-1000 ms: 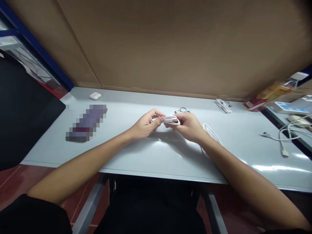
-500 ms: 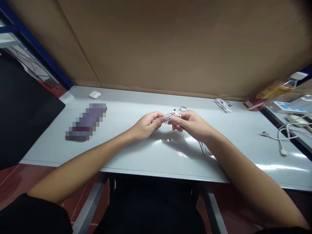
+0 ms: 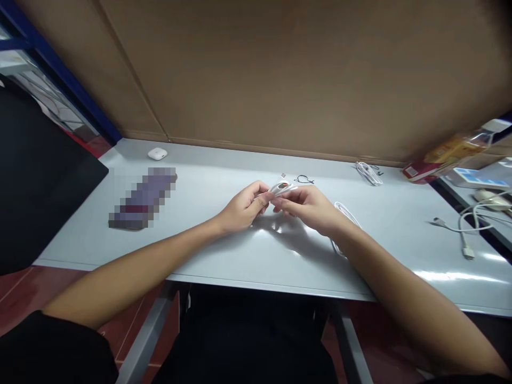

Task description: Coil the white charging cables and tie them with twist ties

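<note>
A coiled white USB cable is held just above the grey table, its plug end pointing up. My left hand pinches the left side of the coil between thumb and fingers. From the other side my right hand has thumb and fingertips closed on the coil, close to the left thumb. Behind the hands a black twist tie lies on the table. Another white cable coil rests partly hidden beneath my right wrist.
The table meets a brown panel at the back. A blurred-out phone-like object and a white earbud case lie left. A bundled white cable, a red and yellow package and loose cables are on the right.
My hands have drawn closer together on the coil, the right one shifting slightly lower. More of the black tie and of the coil under my right wrist now shows.
</note>
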Demonstrator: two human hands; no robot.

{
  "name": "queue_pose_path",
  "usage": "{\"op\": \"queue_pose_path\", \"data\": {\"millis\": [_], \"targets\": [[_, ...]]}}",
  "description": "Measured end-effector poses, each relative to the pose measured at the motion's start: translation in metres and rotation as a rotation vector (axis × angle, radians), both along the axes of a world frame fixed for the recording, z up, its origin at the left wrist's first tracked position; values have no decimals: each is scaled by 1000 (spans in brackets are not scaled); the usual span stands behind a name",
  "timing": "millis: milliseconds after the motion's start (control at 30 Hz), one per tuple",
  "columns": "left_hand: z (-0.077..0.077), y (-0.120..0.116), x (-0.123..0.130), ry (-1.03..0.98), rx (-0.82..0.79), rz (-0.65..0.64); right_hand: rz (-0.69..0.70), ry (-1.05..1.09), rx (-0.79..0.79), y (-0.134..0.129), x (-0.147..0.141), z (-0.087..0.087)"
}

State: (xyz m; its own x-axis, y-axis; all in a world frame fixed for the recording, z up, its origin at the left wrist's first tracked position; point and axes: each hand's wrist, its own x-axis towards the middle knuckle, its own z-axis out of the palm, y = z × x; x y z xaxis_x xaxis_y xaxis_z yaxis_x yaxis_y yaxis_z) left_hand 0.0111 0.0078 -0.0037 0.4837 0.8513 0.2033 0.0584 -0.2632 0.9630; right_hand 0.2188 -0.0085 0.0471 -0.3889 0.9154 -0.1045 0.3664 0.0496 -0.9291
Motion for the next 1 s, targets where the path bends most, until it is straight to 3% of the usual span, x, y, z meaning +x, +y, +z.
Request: {"op": "queue_pose_path", "data": {"millis": [233, 467, 667, 867, 1000], "targets": [[-2, -4, 1, -17, -14, 28, -84, -79, 118, -1, -2, -2], [-2, -6, 4, -54, -55, 43, -83, -108, 233, -2, -6, -5], [1, -5, 7, -41, -179, 57, -10, -189, 603, 2, -5, -16], [6, -6, 9, 8, -259, 114, 87, -440, 949, 6, -2, -29], [14, -6, 0, 19, -223, 17, 106, -544, 1071, 9, 2, -30]]}}
